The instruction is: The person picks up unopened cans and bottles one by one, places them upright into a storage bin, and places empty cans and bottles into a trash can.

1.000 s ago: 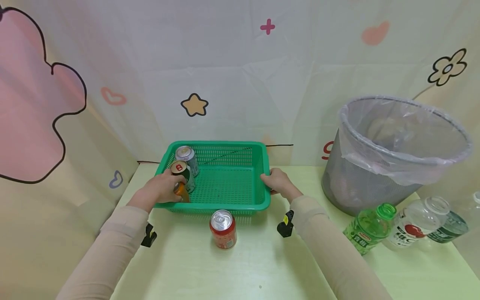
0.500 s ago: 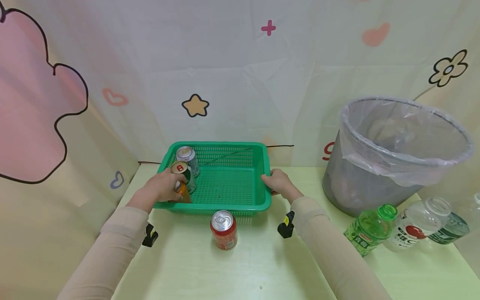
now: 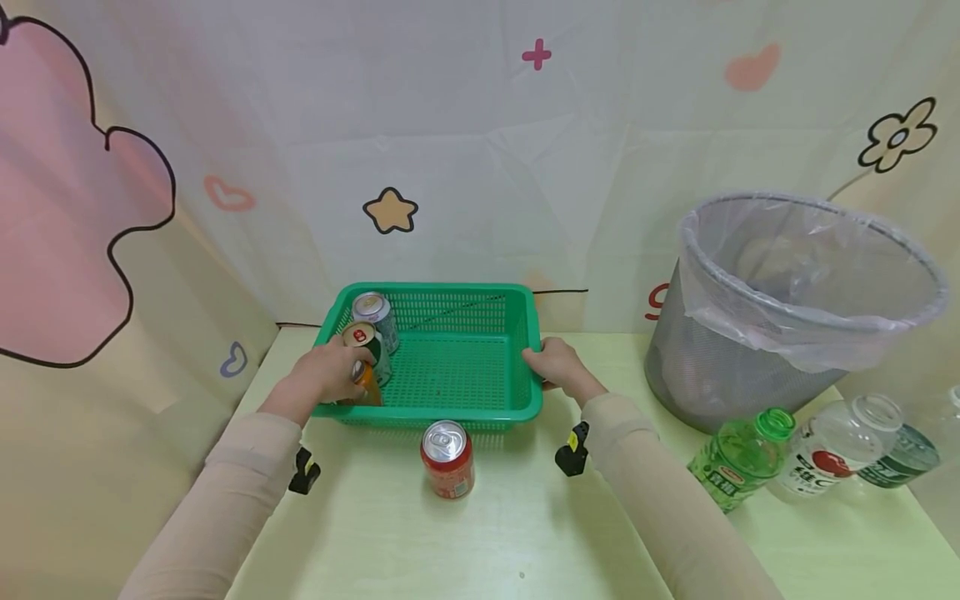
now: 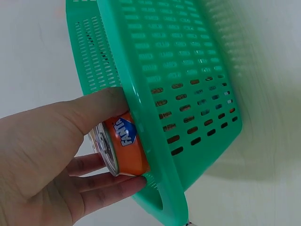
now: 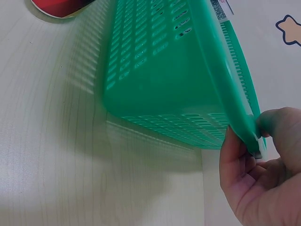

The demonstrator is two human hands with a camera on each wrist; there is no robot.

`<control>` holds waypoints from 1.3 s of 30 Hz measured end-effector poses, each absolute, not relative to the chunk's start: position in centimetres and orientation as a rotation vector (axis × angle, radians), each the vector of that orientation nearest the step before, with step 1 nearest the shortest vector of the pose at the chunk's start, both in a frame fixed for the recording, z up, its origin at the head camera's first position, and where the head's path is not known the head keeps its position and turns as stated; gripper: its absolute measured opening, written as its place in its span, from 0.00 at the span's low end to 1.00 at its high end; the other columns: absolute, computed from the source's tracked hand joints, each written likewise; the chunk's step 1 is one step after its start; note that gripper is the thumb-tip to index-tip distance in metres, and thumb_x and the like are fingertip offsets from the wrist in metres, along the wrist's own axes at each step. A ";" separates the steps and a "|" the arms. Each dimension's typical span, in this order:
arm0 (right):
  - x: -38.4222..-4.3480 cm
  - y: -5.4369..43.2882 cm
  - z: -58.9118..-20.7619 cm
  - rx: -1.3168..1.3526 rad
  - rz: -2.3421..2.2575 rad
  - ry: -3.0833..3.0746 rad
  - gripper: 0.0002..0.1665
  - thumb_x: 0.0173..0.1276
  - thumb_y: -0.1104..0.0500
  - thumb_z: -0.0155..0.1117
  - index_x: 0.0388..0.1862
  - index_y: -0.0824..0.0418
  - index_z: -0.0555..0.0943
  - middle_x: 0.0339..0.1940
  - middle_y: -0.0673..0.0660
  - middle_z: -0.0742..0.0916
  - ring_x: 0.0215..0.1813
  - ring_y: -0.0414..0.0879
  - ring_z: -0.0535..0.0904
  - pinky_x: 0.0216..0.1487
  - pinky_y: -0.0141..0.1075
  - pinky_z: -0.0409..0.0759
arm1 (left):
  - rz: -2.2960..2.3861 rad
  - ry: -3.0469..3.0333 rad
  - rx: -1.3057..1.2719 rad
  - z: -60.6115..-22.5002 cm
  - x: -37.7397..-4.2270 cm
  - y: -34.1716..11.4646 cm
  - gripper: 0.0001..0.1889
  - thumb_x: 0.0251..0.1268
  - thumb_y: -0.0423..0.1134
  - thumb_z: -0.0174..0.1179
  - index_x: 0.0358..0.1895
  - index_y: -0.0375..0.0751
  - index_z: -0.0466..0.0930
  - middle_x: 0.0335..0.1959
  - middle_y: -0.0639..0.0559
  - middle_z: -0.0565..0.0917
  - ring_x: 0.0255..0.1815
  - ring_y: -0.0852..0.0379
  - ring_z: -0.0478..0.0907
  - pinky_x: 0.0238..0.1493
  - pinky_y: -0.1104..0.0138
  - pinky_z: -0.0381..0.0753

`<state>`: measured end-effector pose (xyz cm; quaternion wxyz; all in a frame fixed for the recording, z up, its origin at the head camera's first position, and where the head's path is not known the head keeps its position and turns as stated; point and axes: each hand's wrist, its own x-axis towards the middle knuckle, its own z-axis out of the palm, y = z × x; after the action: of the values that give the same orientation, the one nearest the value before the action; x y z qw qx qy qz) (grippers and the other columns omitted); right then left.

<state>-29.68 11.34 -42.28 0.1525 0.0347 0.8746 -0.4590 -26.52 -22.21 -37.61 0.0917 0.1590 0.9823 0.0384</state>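
Observation:
Inside the left end of a green plastic basket (image 3: 450,414), my left hand (image 3: 324,375) grips an orange Fanta can (image 4: 126,145). Its thumb lies along one side of the can and the fingers curl on the other, close by the basket's rim. Behind that can stand a dark green and pale drink can (image 3: 381,364) and a silvery can (image 3: 375,313). My right hand (image 3: 561,367) pinches the rim at the basket's right end, thumb on the inner side and fingers beneath. A red can (image 3: 447,461) stands upright on the table in front of the basket.
To the right stands a grey mesh bin (image 3: 693,367) with a clear plastic liner. A green bottle (image 3: 738,462), a clear bottle with a red-marked label (image 3: 825,454) and another clear bottle (image 3: 903,450) are beside it. A patterned curtain (image 3: 465,150) hangs behind the table (image 3: 480,550).
My left hand has shifted very slightly to the right with the Fanta can, showing a little more of it. The right hand and basket have stayed in place.

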 end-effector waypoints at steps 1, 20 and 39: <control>-29.7 11.3 -42.3 0.099 -1.314 2.511 0.19 0.67 0.55 0.47 0.46 0.69 0.72 0.41 0.64 0.81 0.36 0.50 0.82 0.34 0.40 0.83 | 0.110 2.920 0.476 -37.6 -26.4 -22.2 0.26 0.50 0.43 0.68 0.55 0.44 0.75 0.50 0.29 0.69 0.39 0.42 0.75 0.36 0.53 0.78; -29.5 11.3 -42.4 0.105 -1.315 2.520 0.19 0.68 0.54 0.47 0.46 0.69 0.72 0.41 0.64 0.81 0.36 0.49 0.82 0.34 0.39 0.83 | 0.170 3.023 0.484 -37.3 -25.0 -22.6 0.30 0.56 0.49 0.63 0.61 0.42 0.69 0.57 0.34 0.69 0.52 0.38 0.71 0.39 0.48 0.78; -29.5 11.3 -42.1 0.099 -1.325 2.516 0.19 0.68 0.54 0.48 0.45 0.70 0.72 0.40 0.64 0.81 0.34 0.49 0.83 0.38 0.43 0.83 | 0.365 3.233 0.785 -37.6 -21.8 -21.2 0.30 0.49 0.50 0.68 0.56 0.41 0.73 0.53 0.41 0.74 0.47 0.43 0.74 0.44 0.51 0.77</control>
<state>-29.48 11.26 -42.13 0.1474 0.0343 0.8746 -0.4606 -21.85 -21.17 -37.62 -0.1024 0.2334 0.9609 0.1085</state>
